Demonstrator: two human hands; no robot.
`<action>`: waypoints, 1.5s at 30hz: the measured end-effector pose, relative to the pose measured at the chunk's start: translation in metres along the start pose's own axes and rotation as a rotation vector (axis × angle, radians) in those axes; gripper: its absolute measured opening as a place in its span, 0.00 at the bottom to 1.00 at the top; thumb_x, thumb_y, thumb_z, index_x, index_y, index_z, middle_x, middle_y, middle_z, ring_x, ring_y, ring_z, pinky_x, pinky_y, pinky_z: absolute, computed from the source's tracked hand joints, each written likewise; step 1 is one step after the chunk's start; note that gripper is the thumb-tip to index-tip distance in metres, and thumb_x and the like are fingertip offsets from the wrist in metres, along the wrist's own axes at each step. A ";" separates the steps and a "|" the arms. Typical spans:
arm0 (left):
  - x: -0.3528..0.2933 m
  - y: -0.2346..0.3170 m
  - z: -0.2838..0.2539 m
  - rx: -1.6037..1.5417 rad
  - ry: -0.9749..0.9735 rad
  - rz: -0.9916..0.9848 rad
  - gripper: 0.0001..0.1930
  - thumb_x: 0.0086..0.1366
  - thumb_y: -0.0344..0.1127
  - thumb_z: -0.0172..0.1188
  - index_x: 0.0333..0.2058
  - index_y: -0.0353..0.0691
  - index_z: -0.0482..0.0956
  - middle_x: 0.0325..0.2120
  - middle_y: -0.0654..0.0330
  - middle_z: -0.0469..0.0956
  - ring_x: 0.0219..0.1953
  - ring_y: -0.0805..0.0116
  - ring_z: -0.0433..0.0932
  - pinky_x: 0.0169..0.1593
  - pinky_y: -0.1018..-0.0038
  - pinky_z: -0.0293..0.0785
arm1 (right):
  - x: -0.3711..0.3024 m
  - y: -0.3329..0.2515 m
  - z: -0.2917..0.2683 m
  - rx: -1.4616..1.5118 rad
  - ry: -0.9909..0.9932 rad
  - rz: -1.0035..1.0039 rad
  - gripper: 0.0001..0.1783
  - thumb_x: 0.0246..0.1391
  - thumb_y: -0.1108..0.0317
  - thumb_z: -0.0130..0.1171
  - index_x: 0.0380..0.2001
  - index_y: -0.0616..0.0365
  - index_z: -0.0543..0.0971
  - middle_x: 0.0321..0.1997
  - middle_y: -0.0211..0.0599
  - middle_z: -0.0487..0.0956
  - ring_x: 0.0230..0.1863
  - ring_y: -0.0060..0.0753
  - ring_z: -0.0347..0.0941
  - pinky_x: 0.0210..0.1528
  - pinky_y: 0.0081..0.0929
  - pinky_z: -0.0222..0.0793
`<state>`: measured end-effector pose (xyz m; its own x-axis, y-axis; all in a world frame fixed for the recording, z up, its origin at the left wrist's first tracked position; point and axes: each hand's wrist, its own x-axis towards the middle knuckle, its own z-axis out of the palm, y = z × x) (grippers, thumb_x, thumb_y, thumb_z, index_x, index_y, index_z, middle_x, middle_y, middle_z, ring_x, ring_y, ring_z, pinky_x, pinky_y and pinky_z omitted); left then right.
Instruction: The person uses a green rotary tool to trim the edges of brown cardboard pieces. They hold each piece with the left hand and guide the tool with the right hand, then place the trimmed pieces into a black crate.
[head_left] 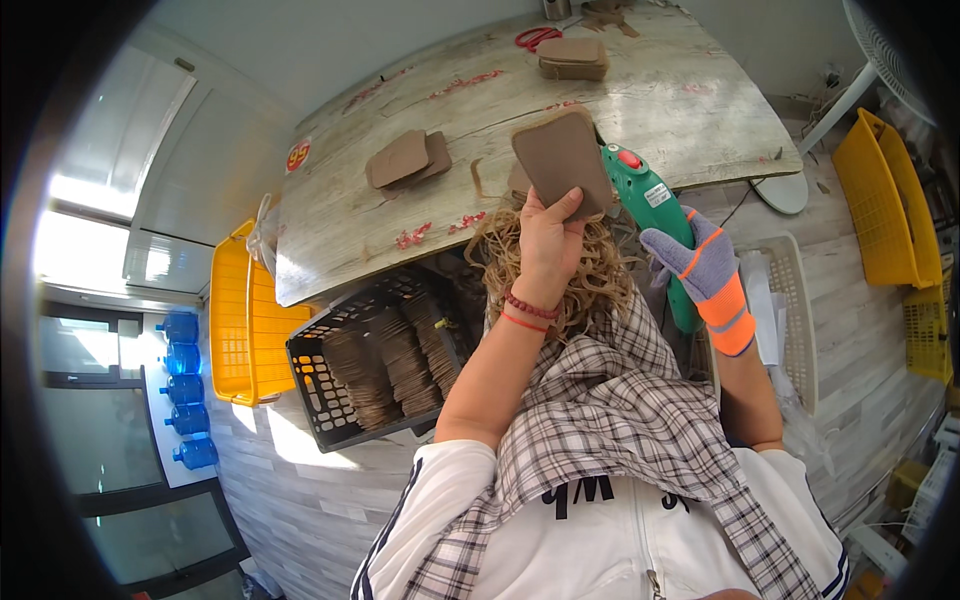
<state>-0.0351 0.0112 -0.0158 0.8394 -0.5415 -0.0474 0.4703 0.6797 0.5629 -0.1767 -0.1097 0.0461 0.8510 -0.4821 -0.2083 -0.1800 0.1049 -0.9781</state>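
My bare left hand (548,240) pinches a brown pad (562,160) with rounded corners, holding it up near the table's front edge. In my right hand (708,265), which wears a grey and orange glove, is a green handheld electric cutter (650,195) with a red button. Its head is close to the pad's right edge; whether the blade touches cannot be made out. A heap of curly tan trimmings (600,260) lies on my lap below the pad. To the left, a few similar pads (398,160) overlap on the table.
On the worn table (340,225) are a pad stack (572,72) and red-handled scissors (537,38). A black crate (310,375) of stacked brown pieces stands below, beside a yellow basket (235,320). At right are a pale basket (800,300), yellow crates (880,200) and a fan (890,50).
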 end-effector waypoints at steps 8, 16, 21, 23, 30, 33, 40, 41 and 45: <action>-0.003 0.034 -0.021 0.344 -0.061 -0.048 0.17 0.59 0.15 0.53 0.46 0.35 0.73 0.42 0.57 0.78 0.41 0.67 0.79 0.45 0.70 0.78 | -0.003 -0.009 -0.021 -0.135 -0.082 -0.025 0.21 0.50 0.65 0.65 0.43 0.65 0.73 0.23 0.31 0.75 0.19 0.18 0.70 0.20 0.18 0.69; 0.007 0.089 -0.034 0.812 -0.250 -0.193 0.23 0.54 0.14 0.55 0.50 0.32 0.73 0.42 0.59 0.78 0.44 0.72 0.76 0.49 0.75 0.73 | -0.010 -0.017 -0.031 -0.272 -0.214 0.061 0.25 0.45 0.62 0.70 0.43 0.65 0.73 0.23 0.29 0.76 0.17 0.16 0.68 0.20 0.15 0.66; 0.003 0.091 -0.041 0.855 -0.285 -0.351 0.24 0.52 0.16 0.56 0.51 0.32 0.73 0.42 0.60 0.78 0.43 0.73 0.75 0.49 0.76 0.71 | -0.004 -0.016 -0.018 -0.231 -0.235 0.044 0.24 0.46 0.61 0.69 0.42 0.64 0.74 0.23 0.28 0.76 0.18 0.16 0.68 0.21 0.15 0.66; 0.002 0.090 -0.044 0.849 -0.292 -0.390 0.25 0.52 0.16 0.57 0.52 0.32 0.72 0.42 0.61 0.78 0.42 0.74 0.75 0.49 0.76 0.71 | -0.001 -0.016 -0.013 -0.216 -0.241 0.047 0.24 0.46 0.61 0.69 0.42 0.64 0.74 0.24 0.28 0.76 0.18 0.15 0.68 0.21 0.15 0.66; 0.007 0.111 -0.040 1.046 -0.250 -0.284 0.18 0.51 0.19 0.59 0.43 0.34 0.75 0.38 0.60 0.78 0.39 0.75 0.75 0.45 0.79 0.70 | 0.004 -0.020 -0.012 -0.242 -0.285 0.076 0.24 0.45 0.60 0.70 0.41 0.65 0.74 0.23 0.28 0.75 0.19 0.15 0.68 0.20 0.15 0.66; 0.010 0.125 -0.043 1.068 -0.177 -0.180 0.13 0.51 0.20 0.63 0.36 0.37 0.74 0.33 0.63 0.78 0.34 0.77 0.75 0.40 0.80 0.71 | 0.007 -0.021 -0.013 -0.242 -0.316 0.107 0.24 0.45 0.61 0.70 0.41 0.65 0.74 0.23 0.28 0.75 0.18 0.15 0.69 0.20 0.15 0.66; 0.012 0.133 -0.052 0.796 -0.067 -0.076 0.09 0.51 0.21 0.65 0.32 0.35 0.77 0.27 0.62 0.80 0.28 0.76 0.77 0.35 0.80 0.74 | 0.012 -0.018 -0.003 -0.252 -0.384 0.142 0.22 0.45 0.61 0.70 0.39 0.64 0.75 0.22 0.28 0.75 0.19 0.14 0.69 0.20 0.15 0.67; 0.013 0.132 -0.053 0.778 -0.066 -0.076 0.09 0.52 0.21 0.65 0.32 0.35 0.78 0.26 0.61 0.80 0.28 0.76 0.78 0.34 0.79 0.75 | 0.013 -0.017 -0.002 -0.256 -0.388 0.142 0.22 0.45 0.61 0.70 0.39 0.64 0.75 0.22 0.28 0.75 0.19 0.14 0.69 0.20 0.15 0.67; 0.011 0.128 -0.051 0.812 -0.094 -0.165 0.09 0.52 0.21 0.64 0.34 0.34 0.78 0.27 0.62 0.80 0.29 0.76 0.78 0.35 0.79 0.75 | 0.019 -0.013 0.006 -0.292 -0.404 0.141 0.23 0.45 0.60 0.70 0.40 0.63 0.75 0.22 0.28 0.75 0.18 0.14 0.68 0.20 0.15 0.66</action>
<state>0.0485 0.1174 0.0141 0.7337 -0.6665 -0.1322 0.2122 0.0399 0.9764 -0.1554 -0.1146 0.0554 0.9208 -0.1004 -0.3770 -0.3878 -0.1308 -0.9124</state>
